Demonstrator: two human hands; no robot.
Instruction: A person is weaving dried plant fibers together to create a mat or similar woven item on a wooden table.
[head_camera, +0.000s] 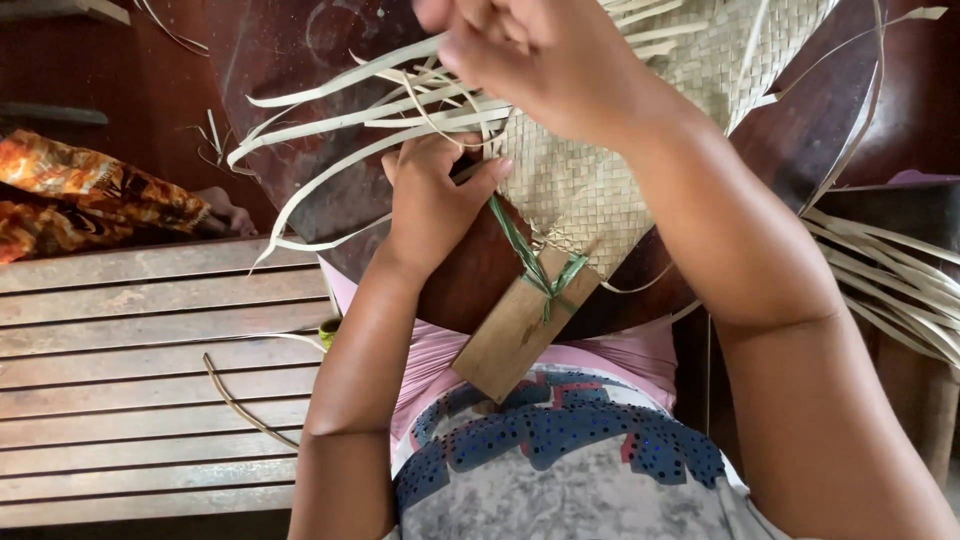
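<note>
Wooden slats (130, 400) are running along my left, with a dark round board (470, 275) propped over my lap.

Head view, item by item:
- Woven mat (590, 180): pale plaited strips, lying across the board's middle and reaching past the upper edge.
- Loose strips (340, 120): unwoven ends fanning off the mat toward the board's left edge; more are trailing at the far right (890, 280).
- Wooden block (520, 325): bound to the mat's lower corner with green ties (540, 270), overhanging the board's near edge.
- Left hand (435, 200): I am closing thumb and fingers on the mat's left border, pinning it to the board.
- Right hand (530, 50): raised over the strips, fingers curled; I cannot tell whether it is pinching one.
- Patterned cloth (90, 190): lying beyond the slats.

Step, as I judge it: plaiting is under way at the open edge. The next strip needs picking out while the border is being held firm.
</note>
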